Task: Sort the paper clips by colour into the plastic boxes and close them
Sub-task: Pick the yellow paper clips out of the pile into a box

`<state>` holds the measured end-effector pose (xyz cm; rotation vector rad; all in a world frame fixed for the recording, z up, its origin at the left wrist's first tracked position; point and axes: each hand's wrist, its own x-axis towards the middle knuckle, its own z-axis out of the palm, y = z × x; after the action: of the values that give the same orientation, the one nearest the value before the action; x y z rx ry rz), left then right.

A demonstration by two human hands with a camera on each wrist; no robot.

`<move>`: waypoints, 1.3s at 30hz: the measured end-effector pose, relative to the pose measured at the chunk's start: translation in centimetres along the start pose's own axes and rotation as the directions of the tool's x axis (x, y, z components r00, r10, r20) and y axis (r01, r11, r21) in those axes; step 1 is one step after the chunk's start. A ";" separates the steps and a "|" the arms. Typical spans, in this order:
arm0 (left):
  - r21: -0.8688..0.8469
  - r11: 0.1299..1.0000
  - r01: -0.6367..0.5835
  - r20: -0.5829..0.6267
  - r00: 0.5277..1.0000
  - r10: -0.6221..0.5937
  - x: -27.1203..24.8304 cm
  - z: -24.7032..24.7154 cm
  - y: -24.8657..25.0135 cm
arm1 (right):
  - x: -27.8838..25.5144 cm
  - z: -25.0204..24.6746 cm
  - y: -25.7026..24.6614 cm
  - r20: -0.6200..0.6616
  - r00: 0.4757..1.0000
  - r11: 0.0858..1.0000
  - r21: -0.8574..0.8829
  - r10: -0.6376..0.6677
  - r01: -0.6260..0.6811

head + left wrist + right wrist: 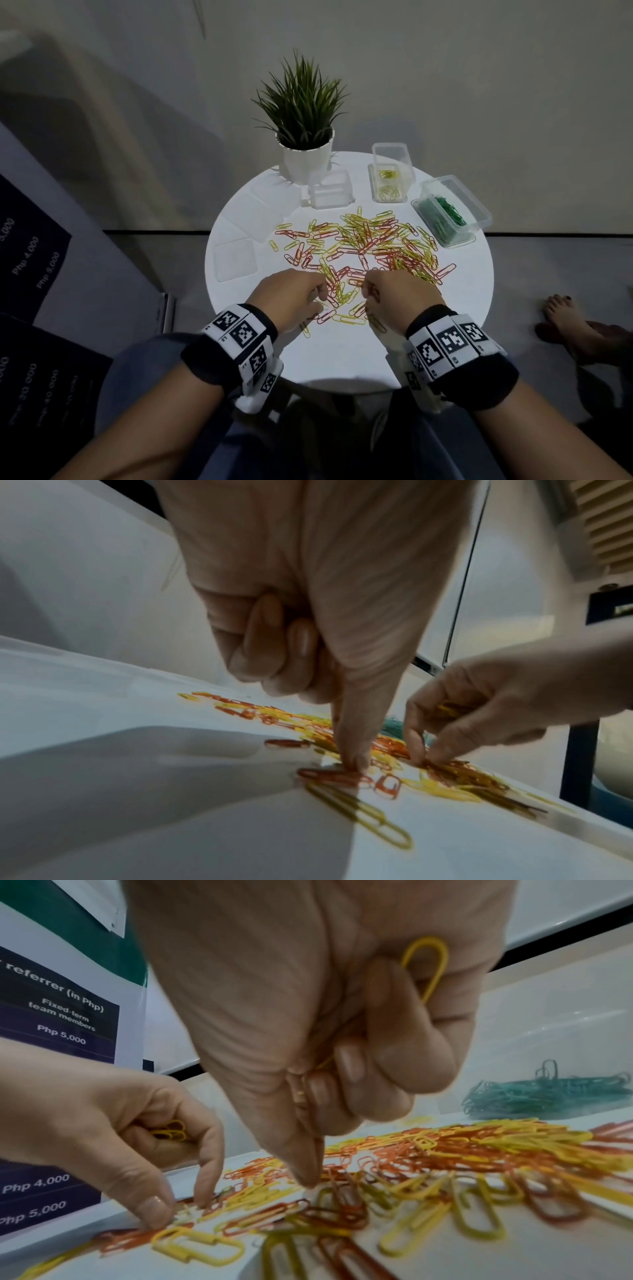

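A pile of yellow and red paper clips [363, 243] lies spread across the round white table [472, 284]. My left hand [320, 298] is at the pile's near edge, thumb and forefinger tips down on the table beside a red clip [329, 775]. Its other fingers curl round a few yellow clips [169, 1130]. My right hand [367, 294] is just to the right, pinching down into the pile [308, 1180]. A yellow clip [428, 969] is tucked in its curled fingers. Three boxes stand open at the back: one empty [330, 190], one with yellow clips [390, 178], one with green clips [448, 212].
Clear lids [234, 258] lie on the table's left side. A potted plant [305, 150] stands at the back edge behind the empty box. A person's bare foot [561, 315] is on the floor to the right. A printed poster [30, 260] leans at the left.
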<state>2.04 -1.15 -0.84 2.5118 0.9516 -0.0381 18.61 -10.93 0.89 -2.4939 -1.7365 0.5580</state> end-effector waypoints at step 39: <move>0.061 0.992 -0.110 0.165 0.981 0.098 -3.4 -0.7 -1.9 | -1.4 1.4 -0.5 0.129 0.977 0.978 0.147 -0.169 0.149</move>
<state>-1.89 -1.71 -0.32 2.5730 0.7649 -0.2431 17.31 -12.25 0.05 -2.2483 -1.8555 0.8261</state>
